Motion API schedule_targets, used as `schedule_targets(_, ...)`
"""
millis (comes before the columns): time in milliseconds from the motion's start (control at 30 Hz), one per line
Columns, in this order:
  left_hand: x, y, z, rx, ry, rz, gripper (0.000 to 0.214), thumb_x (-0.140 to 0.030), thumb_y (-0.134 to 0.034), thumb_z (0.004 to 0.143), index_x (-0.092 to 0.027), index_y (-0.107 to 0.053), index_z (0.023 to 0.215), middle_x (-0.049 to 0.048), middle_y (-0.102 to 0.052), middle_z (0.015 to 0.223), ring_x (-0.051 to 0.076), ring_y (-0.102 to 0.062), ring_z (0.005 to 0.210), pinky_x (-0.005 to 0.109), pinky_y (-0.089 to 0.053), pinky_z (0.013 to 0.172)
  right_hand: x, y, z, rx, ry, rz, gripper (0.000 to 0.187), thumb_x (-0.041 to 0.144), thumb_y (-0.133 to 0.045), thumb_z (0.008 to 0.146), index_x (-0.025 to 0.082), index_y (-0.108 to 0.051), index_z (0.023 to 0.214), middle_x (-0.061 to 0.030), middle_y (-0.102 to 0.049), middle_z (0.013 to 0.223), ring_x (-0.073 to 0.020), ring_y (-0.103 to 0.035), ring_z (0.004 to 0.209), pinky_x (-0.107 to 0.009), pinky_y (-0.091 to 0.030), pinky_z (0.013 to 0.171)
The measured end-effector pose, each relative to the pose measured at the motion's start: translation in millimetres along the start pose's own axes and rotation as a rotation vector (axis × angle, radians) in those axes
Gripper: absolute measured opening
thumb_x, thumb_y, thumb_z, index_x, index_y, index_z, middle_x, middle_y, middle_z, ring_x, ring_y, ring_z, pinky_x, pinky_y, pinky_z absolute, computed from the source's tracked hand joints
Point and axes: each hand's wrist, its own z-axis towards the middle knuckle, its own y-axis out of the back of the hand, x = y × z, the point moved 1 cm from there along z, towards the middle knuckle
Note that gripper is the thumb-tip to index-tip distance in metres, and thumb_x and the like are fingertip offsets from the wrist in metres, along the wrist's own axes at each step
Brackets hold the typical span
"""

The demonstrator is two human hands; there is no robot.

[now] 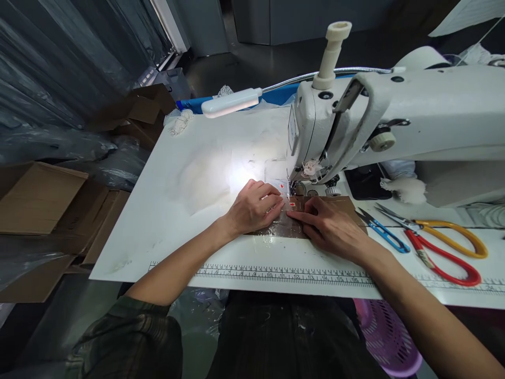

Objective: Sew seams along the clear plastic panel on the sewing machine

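Note:
A brown fabric piece (pixel 342 204) under a clear plastic sheet lies on the white table in front of the sewing machine's needle (pixel 294 185). My left hand (pixel 252 206) presses flat on the piece's left part, fingers pointing right toward the needle. On the right part rests my right hand (pixel 329 226), its index finger stretched toward a small red-marked label (pixel 292 203) near the presser foot. Both hands hold the fabric down by pressing it to the table.
The white sewing machine (pixel 394 121) fills the right half, with a lamp (pixel 231 102) on a flexible neck. Blue thread snips (pixel 382 231) and red-and-yellow scissors (pixel 445 247) lie right of my hands. A printed ruler (pixel 276 273) runs along the table's front edge. Cardboard boxes (pixel 39 197) stand on the left, a purple basket (pixel 389 337) below.

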Motion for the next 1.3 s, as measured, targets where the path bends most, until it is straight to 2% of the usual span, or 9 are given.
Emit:
schedule_targets(200,-1,-11.5,-3,0.092,-0.056,0.068,0.017,-0.026,-0.051,0.093,-0.016,-0.064,0.097,0.0059,-0.068,0.099,0.016,-0.055,0.077,0.031,-0.037,0.065,-2,-2,0,-0.016,0.026,-0.007,0.038,0.021,-0.047,0.090,0.026,-0.062,0.125,-0.0105,-0.052,0.100,-0.0211,-0.054,0.086,-0.038,-0.051,0.079)
schedule_targets(533,-3,-8.2,-1,0.185,-0.060,0.120,0.028,-0.035,-0.046,0.096,-0.017,-0.063,0.109,0.0084,-0.062,0.120,0.019,-0.054,0.083,0.035,-0.037,0.070,0,-1,0,-0.029,0.048,-0.073,0.038,0.021,-0.045,0.091,0.025,-0.061,0.125,-0.0106,-0.054,0.098,-0.0204,-0.054,0.083,-0.036,-0.050,0.075)
schedule_targets(800,20,-15.6,13,0.271,-0.127,0.064,0.030,-0.034,-0.043,0.097,-0.019,-0.065,0.110,0.0089,-0.063,0.121,0.021,-0.055,0.090,0.038,-0.038,0.079,9,2,9,-0.006,-0.055,-0.215,0.036,0.017,-0.041,0.092,0.023,-0.064,0.120,-0.0111,-0.057,0.097,-0.0180,-0.054,0.074,-0.030,-0.046,0.065)
schedule_targets(933,27,-16.1,17,0.276,-0.099,0.004,0.035,-0.038,-0.043,0.096,-0.017,-0.063,0.115,0.0100,-0.063,0.121,0.022,-0.056,0.093,0.038,-0.039,0.080,11,1,11,-0.009,-0.078,-0.259,0.038,0.016,-0.042,0.091,0.023,-0.061,0.124,-0.0109,-0.058,0.097,-0.0167,-0.053,0.070,-0.029,-0.044,0.061)
schedule_targets(1100,22,-12.5,14,0.305,-0.121,-0.009,0.039,-0.040,-0.041,0.096,-0.015,-0.059,0.121,0.0114,-0.059,0.129,0.025,-0.054,0.101,0.041,-0.036,0.084,10,-1,8,-0.001,-0.079,-0.235,0.041,0.016,-0.045,0.090,0.022,-0.058,0.128,-0.0108,-0.057,0.096,-0.0168,-0.054,0.070,-0.026,-0.041,0.055)
schedule_targets(1300,20,-14.0,10,0.262,-0.128,0.009,0.039,-0.038,-0.040,0.097,-0.014,-0.059,0.120,0.0118,-0.059,0.130,0.026,-0.055,0.100,0.044,-0.037,0.083,10,-1,6,-0.023,-0.076,-0.202,0.038,0.016,-0.043,0.091,0.022,-0.059,0.125,-0.0104,-0.056,0.095,-0.0168,-0.055,0.072,-0.027,-0.042,0.056)
